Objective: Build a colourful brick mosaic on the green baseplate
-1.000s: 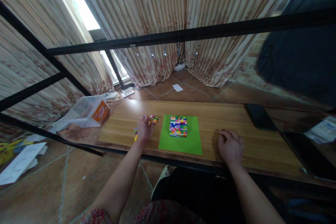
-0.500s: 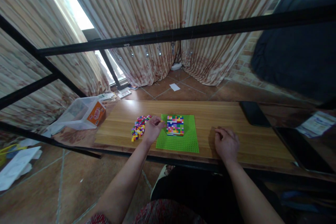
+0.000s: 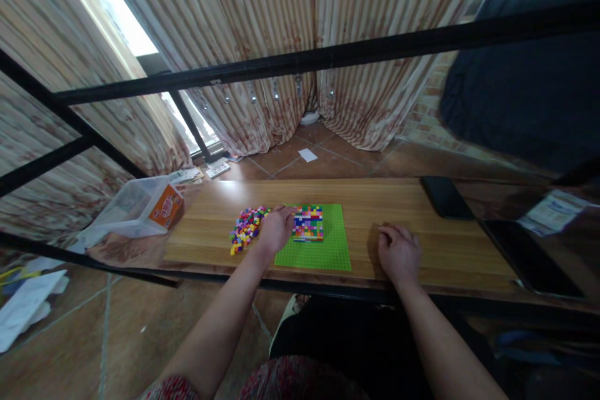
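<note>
My left hand (image 3: 276, 229) is at the left side of a block of many-coloured toy bricks (image 3: 309, 225), its fingers pinched together by the block's upper left edge. Whatever lies between those fingertips is too small and hidden to name. The brick block stands on a bright green studded baseplate (image 3: 323, 256). Just left of the hand is a loose heap of small coloured bricks (image 3: 246, 228), partly covered by the fingers. My right hand (image 3: 398, 255) rests on the table right of the baseplate, fingers curled in, with nothing seen in it.
The wooden table (image 3: 365, 194) carries a black phone (image 3: 446, 197) at its right back and a dark tablet (image 3: 532, 256) at its right end. A clear plastic bin (image 3: 134, 206) with an orange label sits at the left. A black metal bar (image 3: 281, 65) crosses beyond the table.
My left hand has moved slightly forward and in against the brick block's left edge, its fingers now flatter over it. The right hand stays curled on the table. The view has shifted a little.
</note>
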The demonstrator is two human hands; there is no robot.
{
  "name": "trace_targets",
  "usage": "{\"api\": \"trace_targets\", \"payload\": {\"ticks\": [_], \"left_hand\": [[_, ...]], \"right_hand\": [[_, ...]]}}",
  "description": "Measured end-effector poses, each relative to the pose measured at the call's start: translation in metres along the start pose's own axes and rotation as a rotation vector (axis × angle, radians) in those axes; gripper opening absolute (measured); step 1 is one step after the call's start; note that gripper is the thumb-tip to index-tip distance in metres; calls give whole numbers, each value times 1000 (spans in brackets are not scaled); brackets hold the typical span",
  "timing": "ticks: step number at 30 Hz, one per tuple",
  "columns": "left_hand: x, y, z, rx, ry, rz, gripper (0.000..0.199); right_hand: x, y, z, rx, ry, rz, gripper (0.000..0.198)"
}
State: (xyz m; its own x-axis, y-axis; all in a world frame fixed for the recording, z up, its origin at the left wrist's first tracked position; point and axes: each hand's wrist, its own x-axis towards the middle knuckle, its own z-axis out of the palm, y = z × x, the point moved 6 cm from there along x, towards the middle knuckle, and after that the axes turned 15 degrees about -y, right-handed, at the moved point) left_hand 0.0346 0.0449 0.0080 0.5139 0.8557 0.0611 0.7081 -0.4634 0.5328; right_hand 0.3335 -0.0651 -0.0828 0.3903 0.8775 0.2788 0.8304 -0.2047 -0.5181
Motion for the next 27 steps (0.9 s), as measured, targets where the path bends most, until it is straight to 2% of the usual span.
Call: {"api": "trace_targets", "payload": {"ticks": [3, 6, 14, 19, 27], "left_hand": [[4, 6, 2, 179, -72, -5, 36], [7, 9, 3, 263, -119, -11, 36], [14, 4, 5, 316, -150, -114, 26], [18, 7, 5, 334, -173, -87, 18], [17, 12, 6, 355, -169, -61, 25]], "right_hand": [[0, -1, -1, -2, 0, 1, 28], [0, -1, -1, 3, 6, -6, 28], [-1, -3, -3, 15, 3, 18, 28], [0, -3, -2, -4, -2, 1, 28], [0, -2, -2, 9, 1, -2, 27]]}}
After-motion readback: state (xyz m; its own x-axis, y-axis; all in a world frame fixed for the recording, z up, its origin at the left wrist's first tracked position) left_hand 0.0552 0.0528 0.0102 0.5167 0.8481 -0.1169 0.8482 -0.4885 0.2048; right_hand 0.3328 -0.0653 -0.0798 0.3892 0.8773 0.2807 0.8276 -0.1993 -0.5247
